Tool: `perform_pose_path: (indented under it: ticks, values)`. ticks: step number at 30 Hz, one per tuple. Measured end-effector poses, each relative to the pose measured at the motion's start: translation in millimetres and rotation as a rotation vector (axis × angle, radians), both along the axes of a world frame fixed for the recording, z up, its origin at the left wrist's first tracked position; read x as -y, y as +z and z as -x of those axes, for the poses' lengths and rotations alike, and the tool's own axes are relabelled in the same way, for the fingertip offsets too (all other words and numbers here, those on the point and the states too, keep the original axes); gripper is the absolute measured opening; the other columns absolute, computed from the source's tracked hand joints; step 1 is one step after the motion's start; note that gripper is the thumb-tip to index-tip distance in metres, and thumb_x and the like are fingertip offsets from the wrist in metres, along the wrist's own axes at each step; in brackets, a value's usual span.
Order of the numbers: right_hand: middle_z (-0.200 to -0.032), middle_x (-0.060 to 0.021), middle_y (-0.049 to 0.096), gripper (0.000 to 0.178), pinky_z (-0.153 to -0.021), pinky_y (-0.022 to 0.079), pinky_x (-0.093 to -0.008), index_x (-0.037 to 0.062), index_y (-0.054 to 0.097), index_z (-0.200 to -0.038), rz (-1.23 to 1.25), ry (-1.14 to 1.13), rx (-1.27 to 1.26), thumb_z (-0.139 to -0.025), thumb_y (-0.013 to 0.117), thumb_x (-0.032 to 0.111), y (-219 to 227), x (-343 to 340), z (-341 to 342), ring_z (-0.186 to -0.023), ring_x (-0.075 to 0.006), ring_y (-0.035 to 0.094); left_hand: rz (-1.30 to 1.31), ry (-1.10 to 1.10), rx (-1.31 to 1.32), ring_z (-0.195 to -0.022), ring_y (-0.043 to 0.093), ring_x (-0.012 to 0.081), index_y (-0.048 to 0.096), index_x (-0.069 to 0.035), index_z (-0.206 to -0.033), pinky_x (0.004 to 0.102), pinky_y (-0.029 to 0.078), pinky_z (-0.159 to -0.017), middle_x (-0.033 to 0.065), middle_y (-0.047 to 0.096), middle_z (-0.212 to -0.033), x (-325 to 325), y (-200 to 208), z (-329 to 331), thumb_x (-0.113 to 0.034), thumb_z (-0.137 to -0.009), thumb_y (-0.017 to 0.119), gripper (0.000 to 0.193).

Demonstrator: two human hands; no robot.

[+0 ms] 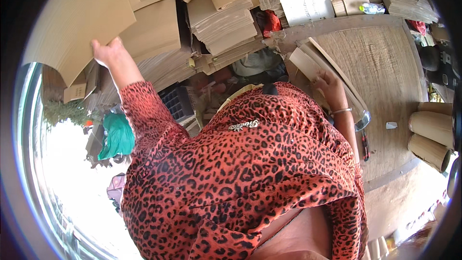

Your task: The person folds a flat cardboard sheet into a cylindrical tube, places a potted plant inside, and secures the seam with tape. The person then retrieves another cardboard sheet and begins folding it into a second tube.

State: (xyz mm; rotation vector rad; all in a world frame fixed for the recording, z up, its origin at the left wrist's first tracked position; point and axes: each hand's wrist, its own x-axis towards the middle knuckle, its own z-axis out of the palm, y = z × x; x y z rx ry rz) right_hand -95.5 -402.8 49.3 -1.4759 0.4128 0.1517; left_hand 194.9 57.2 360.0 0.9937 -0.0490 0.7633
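My left hand (108, 52) reaches out to the far left, closed on the lower edge of a large brown cardboard sheet (77, 19). More flat cardboard (154, 29) lies beside and behind that sheet. On the wooden table, my right hand (330, 86) rests over a narrow stack of folded cardboard pieces (308, 60), its fingers loosely bent and apart; it does not appear to grip them. A bracelet circles the right wrist. Close to the right forearm lie a clear rounded plastic item (363, 121) and a red-and-black cutter-like tool (365, 145).
Cardboard stacks (221, 26) line the far side. The wooden table (385, 72) bears a small white piece (391, 125), with cardboard tubes (428, 150) at its right edge. A plastic bottle (372, 8) lies at the back; a green bag (117, 135) hangs at left.
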Motion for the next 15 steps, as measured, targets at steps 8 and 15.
perform_pose_path:
  ticks: [8, 15]
  values:
    - [-0.113, -0.0155, 0.066, 0.034, -0.075, 0.053, -0.0285, -0.0043, 0.058, -0.121, 0.178, -0.052, -0.259, -0.092, 0.062, 0.012, -11, -1, 55, -0.085, -0.0172, 0.067, 0.143, -0.28, -0.713, -0.101, 0.064, 0.0307, 0.058, 0.006, -0.116, 0.0419, 0.058, -0.084, 0.0189, 0.064, -0.107, 33, -67, -177, -0.02, -0.098, 0.056, 0.032]
    - [-0.106, -0.0112, 0.067, 0.032, -0.075, 0.054, -0.0294, -0.0014, 0.059, -0.121, 0.032, -0.312, -0.336, -0.091, 0.064, 0.01, -6, 4, 113, -0.087, -0.0165, 0.065, 0.115, -1.501, -0.927, -0.081, 0.066, 0.0217, 0.064, -0.003, -0.102, 0.0381, 0.057, -0.079, 0.01, 0.067, -0.091, 179, -231, 24, -0.021, -0.095, 0.061, 0.02]
